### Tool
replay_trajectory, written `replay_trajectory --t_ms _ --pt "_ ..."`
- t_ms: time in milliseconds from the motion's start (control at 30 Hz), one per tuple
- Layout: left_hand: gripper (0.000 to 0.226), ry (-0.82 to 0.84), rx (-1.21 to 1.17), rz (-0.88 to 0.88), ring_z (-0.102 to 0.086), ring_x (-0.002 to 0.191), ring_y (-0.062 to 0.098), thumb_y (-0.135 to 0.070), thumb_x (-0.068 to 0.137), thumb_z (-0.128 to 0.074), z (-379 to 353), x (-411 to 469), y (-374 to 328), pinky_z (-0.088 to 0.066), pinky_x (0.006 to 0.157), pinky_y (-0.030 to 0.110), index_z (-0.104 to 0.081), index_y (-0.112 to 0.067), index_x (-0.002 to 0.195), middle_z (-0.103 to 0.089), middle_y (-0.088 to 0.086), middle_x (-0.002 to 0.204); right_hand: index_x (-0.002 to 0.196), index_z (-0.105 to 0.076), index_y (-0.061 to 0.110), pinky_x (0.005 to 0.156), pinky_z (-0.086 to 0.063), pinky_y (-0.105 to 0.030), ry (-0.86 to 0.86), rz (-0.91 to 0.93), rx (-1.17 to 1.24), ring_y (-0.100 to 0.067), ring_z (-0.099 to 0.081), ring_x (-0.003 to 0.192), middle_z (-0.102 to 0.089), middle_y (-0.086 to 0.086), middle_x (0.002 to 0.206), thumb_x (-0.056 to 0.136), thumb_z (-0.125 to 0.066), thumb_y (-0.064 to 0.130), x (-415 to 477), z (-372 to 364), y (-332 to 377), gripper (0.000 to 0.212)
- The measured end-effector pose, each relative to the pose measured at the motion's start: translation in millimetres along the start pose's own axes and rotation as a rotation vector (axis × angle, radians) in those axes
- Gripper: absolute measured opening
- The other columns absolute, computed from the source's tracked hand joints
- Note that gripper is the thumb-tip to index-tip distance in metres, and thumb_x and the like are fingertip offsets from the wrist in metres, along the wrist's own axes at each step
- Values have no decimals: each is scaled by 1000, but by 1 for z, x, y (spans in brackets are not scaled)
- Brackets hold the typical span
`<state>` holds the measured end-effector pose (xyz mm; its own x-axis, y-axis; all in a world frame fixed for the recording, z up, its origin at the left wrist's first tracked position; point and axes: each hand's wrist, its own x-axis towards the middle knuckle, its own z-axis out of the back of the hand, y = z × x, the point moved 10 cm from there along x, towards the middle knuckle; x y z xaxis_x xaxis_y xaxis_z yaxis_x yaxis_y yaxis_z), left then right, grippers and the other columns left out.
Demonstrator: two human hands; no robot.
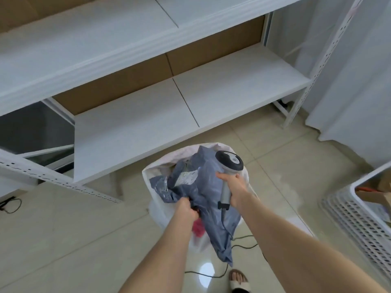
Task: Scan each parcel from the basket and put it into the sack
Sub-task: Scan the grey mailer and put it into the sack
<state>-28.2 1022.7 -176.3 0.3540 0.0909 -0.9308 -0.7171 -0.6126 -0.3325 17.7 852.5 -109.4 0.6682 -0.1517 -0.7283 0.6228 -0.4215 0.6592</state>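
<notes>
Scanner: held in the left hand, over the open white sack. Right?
No. The head view shows the scanner in the right hand, not the left, over the open white sack. The left hand grips a grey parcel.

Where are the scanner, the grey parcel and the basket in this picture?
scanner (229, 160): head view, on its round head.
grey parcel (204, 192): head view, on the plain grey plastic near its middle.
basket (347, 212): head view, on its slatted white side wall.
</notes>
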Motion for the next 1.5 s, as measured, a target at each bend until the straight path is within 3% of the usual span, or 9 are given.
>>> replay_trajectory --t_ms 100,300,433,567,700,933,1033,1167,1500 --pt "44 -51 2 -15 -53 112 35 -23 104 -33 15 44 -15 -30 111 31 -50 8 129 -47 37 127 99 -56 18 101 -45 -51 -4 -49 -4 -27 -54 100 -58 -1 92 81 -76 10 32 -16 -31 28" --pt "43 -164 -74 -122 -56 112 21 -15 99 -38 41 149 -81 -43 84 34 -45 -13 141 -50 -1 140 89 -62 17 88 -47 -42 -73 -73 35 -24 -56 86 -61 -4 85 78 -79 12 93 -30 -70 21" --pt "19 -259 13 -217 -57 72 20 -19 100 -45 54 189 -124 -49 59 19 -57 -8 88 -58 7 93 97 -63 16 84 -47 -39 -84 -73 78 -20 -57 82 -61 -3 85 79 -79 15 126 -41 -90 24" --pt "58 -296 410 -177 -65 93 32 -51 77 -73 98 243 -121 -53 85 50 -57 -10 115 -66 11 105 96 -65 19 92 -49 -42 -82 -42 38 -22 -60 90 -65 -8 98 78 -80 16 156 -56 -111 23" --pt "68 -297 785 -313 -59 110 33 -51 78 -72 85 199 -135 -45 92 34 -58 -2 123 -63 11 119 106 -63 15 95 -50 -42 -127 -24 20 -24 -60 98 -65 -7 104 79 -79 16 166 -58 -118 31" --pt "62 -691 1021 -642 -45 117 34 -67 89 -39 132 122 -169 -37 98 46 -54 -20 127 -43 18 130 95 -59 9 53 -44 -22 -189 78 -1 -11 -50 54 -57 -2 71 82 -73 5 125 -67 -109 19" --pt "66 -604 902 -491 -43 122 32 -59 97 -23 147 135 -161 -35 101 41 -61 -12 123 -52 21 128 94 -61 7 44 -44 -17 66 32 1 -8 -56 51 -60 -7 75 84 -70 0 110 -118 -113 16" --pt "45 -406 427 -361 -60 96 34 -45 93 -52 152 149 -139 -49 85 40 -63 -2 98 -62 17 97 92 -61 14 51 -49 -22 384 -74 -154 -19 -60 72 -63 -2 80 89 -68 9 106 -188 -140 10" --pt "14 110 161 -451 -68 82 28 -11 84 -69 140 142 -197 -54 85 41 -70 -3 95 -72 16 90 97 -65 6 72 -57 -27 329 -64 -145 -20 -65 79 -67 -9 89 86 -67 -2 168 -251 -202 14"
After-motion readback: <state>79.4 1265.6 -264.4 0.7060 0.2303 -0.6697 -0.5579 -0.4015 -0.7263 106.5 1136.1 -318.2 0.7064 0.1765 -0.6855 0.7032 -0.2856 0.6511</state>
